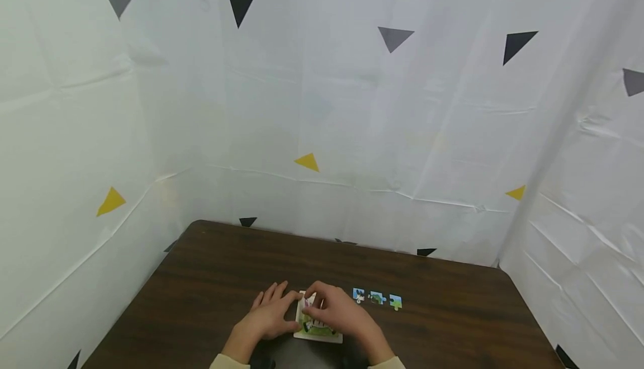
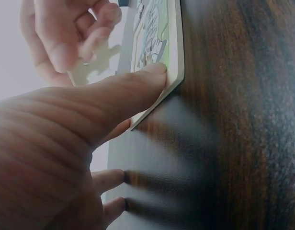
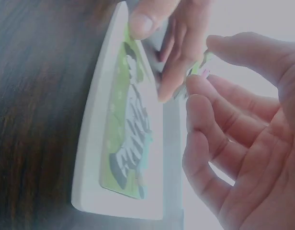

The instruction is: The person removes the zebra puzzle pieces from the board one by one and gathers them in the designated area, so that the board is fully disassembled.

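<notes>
A small jigsaw board with a pale rim lies on the dark wooden table, a zebra picture partly filled in. My left hand steadies it, the thumb pressing on its near corner and the other fingers spread towards the table. Above the board, my right hand pinches a jigsaw piece between thumb and fingertips. From the left wrist view the pale back of that piece shows, lifted off the board. My hands cover part of the board in the head view.
Three loose jigsaw pieces lie in a row right of the board: one, a middle one and a greenish one. White sheeting with printed triangles surrounds the table at the back and sides.
</notes>
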The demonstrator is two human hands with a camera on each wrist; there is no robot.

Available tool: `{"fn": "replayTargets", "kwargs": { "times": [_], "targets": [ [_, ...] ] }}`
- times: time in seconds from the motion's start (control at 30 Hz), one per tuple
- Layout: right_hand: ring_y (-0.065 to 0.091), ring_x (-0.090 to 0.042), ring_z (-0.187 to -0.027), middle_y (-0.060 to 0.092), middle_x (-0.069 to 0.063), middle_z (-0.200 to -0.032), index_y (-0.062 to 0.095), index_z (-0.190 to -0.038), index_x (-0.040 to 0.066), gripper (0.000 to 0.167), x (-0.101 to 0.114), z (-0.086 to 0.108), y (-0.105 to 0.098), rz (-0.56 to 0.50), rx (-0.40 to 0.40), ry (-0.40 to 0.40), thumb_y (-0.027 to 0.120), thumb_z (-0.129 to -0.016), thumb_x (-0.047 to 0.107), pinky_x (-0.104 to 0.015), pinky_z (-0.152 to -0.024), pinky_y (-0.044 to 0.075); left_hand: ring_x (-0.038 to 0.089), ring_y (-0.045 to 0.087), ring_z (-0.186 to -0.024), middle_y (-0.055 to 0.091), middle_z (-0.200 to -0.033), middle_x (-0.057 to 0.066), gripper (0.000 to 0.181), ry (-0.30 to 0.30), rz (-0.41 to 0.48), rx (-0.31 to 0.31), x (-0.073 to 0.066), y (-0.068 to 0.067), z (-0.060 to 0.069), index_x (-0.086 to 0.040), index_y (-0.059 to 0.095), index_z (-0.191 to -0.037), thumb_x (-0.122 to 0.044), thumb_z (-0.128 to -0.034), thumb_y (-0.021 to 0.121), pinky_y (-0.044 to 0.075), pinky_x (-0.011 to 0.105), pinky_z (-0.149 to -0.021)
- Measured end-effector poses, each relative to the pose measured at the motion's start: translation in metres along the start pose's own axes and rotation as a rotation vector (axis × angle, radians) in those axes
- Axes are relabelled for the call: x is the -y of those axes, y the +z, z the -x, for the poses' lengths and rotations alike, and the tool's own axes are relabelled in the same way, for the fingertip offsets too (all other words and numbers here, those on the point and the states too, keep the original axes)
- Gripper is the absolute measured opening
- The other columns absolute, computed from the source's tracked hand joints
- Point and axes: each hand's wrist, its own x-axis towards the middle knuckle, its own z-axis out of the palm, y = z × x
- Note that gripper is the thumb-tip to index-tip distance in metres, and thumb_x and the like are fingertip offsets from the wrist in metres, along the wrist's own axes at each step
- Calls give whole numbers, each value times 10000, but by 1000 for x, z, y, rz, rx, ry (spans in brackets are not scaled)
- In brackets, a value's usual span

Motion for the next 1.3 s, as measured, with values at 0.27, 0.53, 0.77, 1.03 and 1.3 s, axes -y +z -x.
{"fn": "replayTargets", "kwargs": {
  "times": [0.27, 0.53, 0.77, 1.03, 1.3],
  "targets": [
    [603, -158, -785, 668, 14, -987, 693, -1271, 125, 334, 2, 17, -14, 16, -62, 11, 683, -1070, 391, -286, -646, 506, 546, 173, -1620, 254, -1753, 234, 622, 10, -12, -29, 2, 6, -2, -294, 568, -1498, -474, -953, 809, 110, 790, -1264],
    [550, -131, -719, 630, 3, -873, 705, -1216, 85, 322, -15, 41, -30, 53, -86, 79, 732, -1040, 353, -289, -611, 468, 508, 162, -1641, 245, -1768, 208, 647, -6, -34, -39, 14, 16, -10, -333, 559, -1515, -495, -942, 812, 102, 763, -1286],
    [584, -93, -733, 674, 37, -865, 699, -1148, 102, 256, -34, 62, -39, 87, -78, 118, 787, -994, 287, -304, -642, 490, 519, 163, -1635, 228, -1775, 201, 660, 16, -32, -46, 23, 17, -10, -345, 550, -1524, -528, -943, 801, 108, 777, -1271],
    [572, -103, -708, 658, 34, -827, 693, -1098, 104, 241, -48, 66, -40, 156, -111, 158, 816, -958, 256, -316, -635, 476, 500, 164, -1646, 234, -1781, 183, 687, 12, -28, -47, 30, 19, -11, -331, 557, -1527, -551, -928, 809, 103, 771, -1280],
    [527, -115, -679, 606, 17, -805, 682, -1113, 96, 293, -52, 70, -43, 139, -117, 196, 832, -944, 284, -299, -610, 435, 497, 178, -1645, 245, -1778, 182, 703, 5, -42, -50, 29, 20, -11, -295, 558, -1529, -535, -922, 819, 111, 764, -1284]
  ]
}}
